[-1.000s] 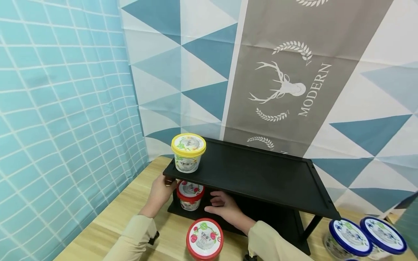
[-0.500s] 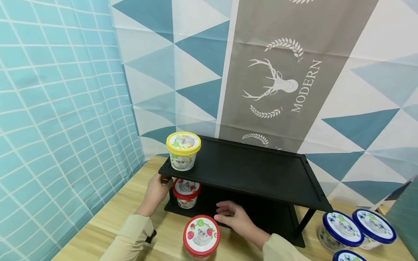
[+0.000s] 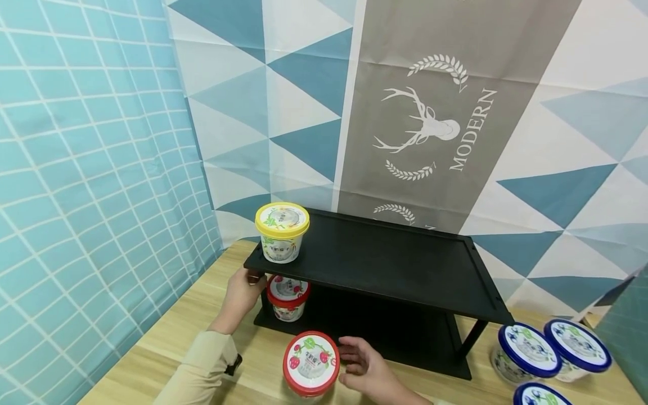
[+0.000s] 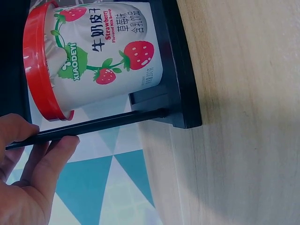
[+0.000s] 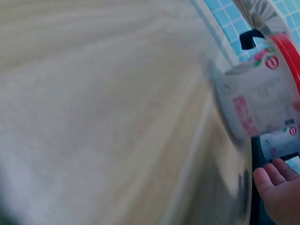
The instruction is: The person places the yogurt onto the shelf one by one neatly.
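Note:
My left hand (image 3: 239, 298) is at the left end of a black two-tier shelf (image 3: 385, 264); in the left wrist view its thumb and fingers pinch the thin black post (image 4: 98, 125). Beside that post, on the lower tier, stands a red-lidded strawberry milk tub (image 4: 103, 56). Another red-lidded tub (image 3: 311, 363) stands on the table in front of the shelf. Just right of it, my right hand (image 3: 372, 371) has its fingers loosely bent and holds nothing. The right wrist view has this hand (image 5: 283, 194) close by the front tub (image 5: 258, 93).
A yellow-lidded tub (image 3: 282, 233) stands on the upper tier's left end. Several blue-lidded tubs (image 3: 526, 351) are grouped right of the shelf on the wooden table (image 3: 136, 377). A patterned cloth (image 3: 314, 112) hangs behind, with blue checked cloth (image 3: 101, 169) at the left.
My right hand has come out from the lower tier toward me, to the right side of the front red-lidded tub. My left hand stays on the shelf post. The head view has shifted slightly.

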Action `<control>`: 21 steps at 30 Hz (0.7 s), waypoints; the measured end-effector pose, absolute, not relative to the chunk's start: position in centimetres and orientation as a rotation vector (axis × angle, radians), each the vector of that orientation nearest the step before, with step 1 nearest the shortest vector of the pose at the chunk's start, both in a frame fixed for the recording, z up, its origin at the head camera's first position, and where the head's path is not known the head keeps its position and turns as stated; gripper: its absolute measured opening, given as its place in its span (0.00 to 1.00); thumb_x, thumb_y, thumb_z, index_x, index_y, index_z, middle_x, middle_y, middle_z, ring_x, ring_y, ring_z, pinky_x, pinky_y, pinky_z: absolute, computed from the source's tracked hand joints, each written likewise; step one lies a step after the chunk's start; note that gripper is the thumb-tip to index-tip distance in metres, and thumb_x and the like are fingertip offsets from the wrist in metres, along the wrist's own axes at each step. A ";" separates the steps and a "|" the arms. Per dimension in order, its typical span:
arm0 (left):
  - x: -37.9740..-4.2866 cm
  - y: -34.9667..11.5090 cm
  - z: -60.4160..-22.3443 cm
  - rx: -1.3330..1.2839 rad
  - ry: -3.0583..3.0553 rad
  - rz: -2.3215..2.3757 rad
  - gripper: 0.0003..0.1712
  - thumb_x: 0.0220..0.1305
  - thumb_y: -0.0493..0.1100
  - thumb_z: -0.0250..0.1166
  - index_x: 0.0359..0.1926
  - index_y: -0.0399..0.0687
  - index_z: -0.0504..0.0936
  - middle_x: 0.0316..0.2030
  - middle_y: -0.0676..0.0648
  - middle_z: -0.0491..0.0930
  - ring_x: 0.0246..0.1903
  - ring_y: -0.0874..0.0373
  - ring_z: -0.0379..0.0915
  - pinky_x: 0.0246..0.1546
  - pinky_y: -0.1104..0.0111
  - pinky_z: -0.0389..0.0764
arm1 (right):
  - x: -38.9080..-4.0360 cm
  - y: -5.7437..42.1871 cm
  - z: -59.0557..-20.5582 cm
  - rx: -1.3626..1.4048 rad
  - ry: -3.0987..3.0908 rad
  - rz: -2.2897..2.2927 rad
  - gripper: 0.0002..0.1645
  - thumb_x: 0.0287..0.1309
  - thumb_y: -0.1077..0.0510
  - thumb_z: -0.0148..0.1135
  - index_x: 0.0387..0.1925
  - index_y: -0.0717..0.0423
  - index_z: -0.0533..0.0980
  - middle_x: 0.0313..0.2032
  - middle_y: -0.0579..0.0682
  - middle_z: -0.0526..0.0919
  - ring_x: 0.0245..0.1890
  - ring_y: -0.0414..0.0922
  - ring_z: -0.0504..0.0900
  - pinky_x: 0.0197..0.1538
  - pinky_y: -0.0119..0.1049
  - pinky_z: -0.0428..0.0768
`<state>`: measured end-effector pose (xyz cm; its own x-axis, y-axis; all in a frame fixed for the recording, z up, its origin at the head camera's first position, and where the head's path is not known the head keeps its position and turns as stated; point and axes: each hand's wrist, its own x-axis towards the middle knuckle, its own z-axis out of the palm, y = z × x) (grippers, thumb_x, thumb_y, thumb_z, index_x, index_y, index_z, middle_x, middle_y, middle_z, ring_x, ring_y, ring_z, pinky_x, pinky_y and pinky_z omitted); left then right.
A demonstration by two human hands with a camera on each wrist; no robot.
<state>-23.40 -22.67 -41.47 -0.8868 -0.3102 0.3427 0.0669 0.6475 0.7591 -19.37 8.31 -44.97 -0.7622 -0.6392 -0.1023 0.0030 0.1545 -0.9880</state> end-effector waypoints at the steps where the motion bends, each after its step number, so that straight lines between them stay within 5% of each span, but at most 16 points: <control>1: -23.4 -22.6 -41.4 0.186 -2.416 -1.138 0.15 0.55 0.37 0.57 0.45 0.42 0.73 0.40 0.39 0.76 0.39 0.47 0.74 0.37 0.59 0.79 | -19.2 8.3 -45.1 -0.606 1.915 -1.645 0.38 0.49 0.58 0.62 0.60 0.60 0.57 0.55 0.56 0.68 0.54 0.50 0.69 0.53 0.44 0.71; 9: -23.2 -22.8 -41.5 0.210 -2.400 -1.167 0.13 0.55 0.36 0.57 0.43 0.40 0.72 0.38 0.38 0.77 0.39 0.47 0.75 0.37 0.59 0.78 | -17.3 6.6 -46.4 -0.513 1.942 -1.662 0.49 0.42 0.51 0.67 0.63 0.52 0.52 0.61 0.56 0.60 0.58 0.54 0.64 0.59 0.46 0.67; 17: -23.3 -22.7 -41.4 0.206 -2.406 -1.164 0.12 0.55 0.35 0.56 0.42 0.39 0.73 0.37 0.38 0.77 0.39 0.47 0.75 0.38 0.59 0.78 | -15.5 4.0 -47.2 -0.357 2.201 -1.576 0.61 0.30 0.51 0.74 0.62 0.67 0.50 0.59 0.68 0.61 0.58 0.65 0.60 0.59 0.59 0.59; 21: -23.4 -22.6 -41.3 0.203 -2.410 -1.167 0.12 0.55 0.35 0.56 0.42 0.39 0.73 0.37 0.37 0.77 0.39 0.47 0.75 0.38 0.59 0.78 | -15.0 3.1 -47.0 -0.233 2.255 -1.570 0.65 0.26 0.46 0.75 0.62 0.66 0.49 0.58 0.67 0.62 0.58 0.66 0.59 0.57 0.61 0.60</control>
